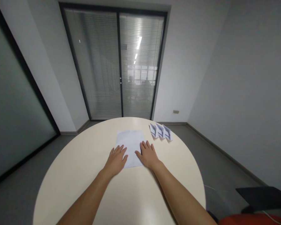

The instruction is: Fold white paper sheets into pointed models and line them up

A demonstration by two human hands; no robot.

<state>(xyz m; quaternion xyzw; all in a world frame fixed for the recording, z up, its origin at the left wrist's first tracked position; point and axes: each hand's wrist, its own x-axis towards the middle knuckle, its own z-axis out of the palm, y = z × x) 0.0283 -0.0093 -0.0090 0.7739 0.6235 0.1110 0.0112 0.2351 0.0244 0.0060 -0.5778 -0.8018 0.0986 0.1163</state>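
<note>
A white sheet of paper (130, 140) lies flat on the table in front of me, with faint crease lines across it. My left hand (117, 159) rests on its left edge, fingers stretched out and slightly spread. On the opposite edge lies my right hand (148, 153), also flat, with the thumb pointing inward over the sheet. Neither hand grips anything. Beyond my right hand, three folded white paper pieces (160, 131) with grey-blue shading stand in a row; what they are I cannot tell.
The round cream table (79, 175) fills the space before me, its curved edge on both sides. A chair with a black armrest (263, 197) and red seat (250, 219) stands at the lower right. Behind the table is a glazed partition with blinds (103, 68).
</note>
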